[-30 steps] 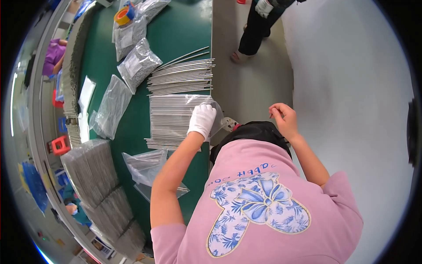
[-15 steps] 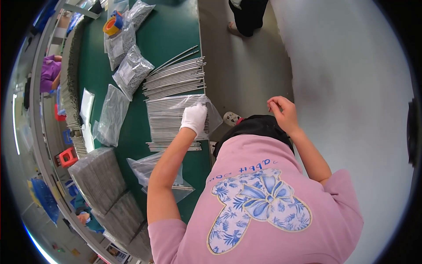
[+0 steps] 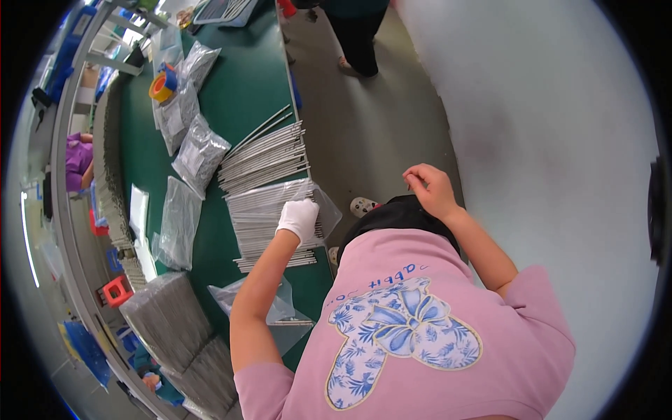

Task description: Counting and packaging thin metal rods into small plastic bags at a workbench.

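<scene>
My left hand (image 3: 299, 218), in a white glove, lies closed over the right part of a clear plastic bag (image 3: 259, 217) full of thin metal rods. Its fingers are curled at the bag's loose end, and their tips are hidden. Beyond the bag, more bare metal rods (image 3: 262, 159) are laid side by side in a row on the green table. A few rods (image 3: 280, 261) show at the bag's near side. Out over the floor, away from the table, my bare right hand (image 3: 435, 190) hangs with fingers bent and thumb close to them; nothing shows in it.
Several bags of small parts (image 3: 201, 155) and a tape roll (image 3: 163, 84) lie toward the far end of the green table (image 3: 238, 77). Empty plastic bags (image 3: 178, 224) and wrapped grey bundles (image 3: 168, 318) line the left side. Another person's legs (image 3: 357, 38) stand in the aisle.
The view has shifted, so the table and rods appear lower and more of the far end shows, including a blue tray. Both hands keep nearly the same pose and place.
</scene>
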A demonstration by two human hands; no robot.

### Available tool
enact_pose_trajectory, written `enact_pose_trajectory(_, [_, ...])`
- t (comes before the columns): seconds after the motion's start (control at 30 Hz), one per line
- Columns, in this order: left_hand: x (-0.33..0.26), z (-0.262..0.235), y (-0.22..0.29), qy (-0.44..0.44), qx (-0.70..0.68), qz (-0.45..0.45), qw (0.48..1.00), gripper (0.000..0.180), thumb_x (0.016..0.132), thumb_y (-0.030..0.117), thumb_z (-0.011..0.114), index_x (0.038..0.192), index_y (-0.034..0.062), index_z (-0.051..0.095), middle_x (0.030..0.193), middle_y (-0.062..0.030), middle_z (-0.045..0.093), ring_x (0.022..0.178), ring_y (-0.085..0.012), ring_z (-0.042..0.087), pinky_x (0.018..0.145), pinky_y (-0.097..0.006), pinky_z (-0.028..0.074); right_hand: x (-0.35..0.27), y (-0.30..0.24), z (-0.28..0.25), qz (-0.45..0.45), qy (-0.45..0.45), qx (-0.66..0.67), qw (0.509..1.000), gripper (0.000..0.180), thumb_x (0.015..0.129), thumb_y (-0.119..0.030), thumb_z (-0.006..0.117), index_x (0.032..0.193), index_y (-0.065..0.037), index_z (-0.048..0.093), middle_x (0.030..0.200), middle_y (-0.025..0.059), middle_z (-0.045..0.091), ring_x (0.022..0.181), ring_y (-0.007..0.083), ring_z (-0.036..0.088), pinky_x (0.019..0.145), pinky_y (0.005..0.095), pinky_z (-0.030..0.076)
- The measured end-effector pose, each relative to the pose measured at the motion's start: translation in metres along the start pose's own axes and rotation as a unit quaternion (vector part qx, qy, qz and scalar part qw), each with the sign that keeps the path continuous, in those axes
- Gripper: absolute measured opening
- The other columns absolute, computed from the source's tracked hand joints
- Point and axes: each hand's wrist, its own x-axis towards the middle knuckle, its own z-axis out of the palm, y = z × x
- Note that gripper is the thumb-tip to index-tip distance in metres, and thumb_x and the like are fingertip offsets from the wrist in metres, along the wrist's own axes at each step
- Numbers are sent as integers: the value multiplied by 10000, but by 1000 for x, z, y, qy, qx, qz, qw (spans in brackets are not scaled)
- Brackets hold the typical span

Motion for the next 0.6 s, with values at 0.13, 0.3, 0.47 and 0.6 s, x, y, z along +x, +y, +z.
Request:
enact_pose_trajectory(0.13, [2,6,-3,-51,26,15,998,96,648,104,582,721,75,636,720,-101,600,692,-268,614,578,-364,491,-2,-6,5,-28,-14,-14,999,81,800,-48,516,809,6,577,719,84,574,584,147,563,525,255,431])
enact_pose_trajectory(0.3, [4,2,4,19,23,65,997,77,703,71,527,720,64,602,745,-100,572,675,-260,611,557,-351,498,-6,3,2,10,17,-9,1000,94,782,-103,537,799,-33,597,739,89,592,593,198,574,541,282,445])
enact_pose_trajectory(0.47, [30,-8,31,72,10,87,994,66,714,88,523,734,66,582,760,-96,556,674,-245,603,554,-335,499,-2,-5,7,8,3,-9,1000,93,793,-78,523,803,-13,588,729,85,587,591,175,566,538,263,443])
enact_pose_trajectory(0.6, [36,4,33,79,41,98,991,48,710,111,535,715,109,583,740,-56,556,725,-206,576,592,-321,475,-5,-14,10,-1,-19,-39,999,90,776,-96,536,797,-30,594,743,95,592,593,214,568,546,283,448])
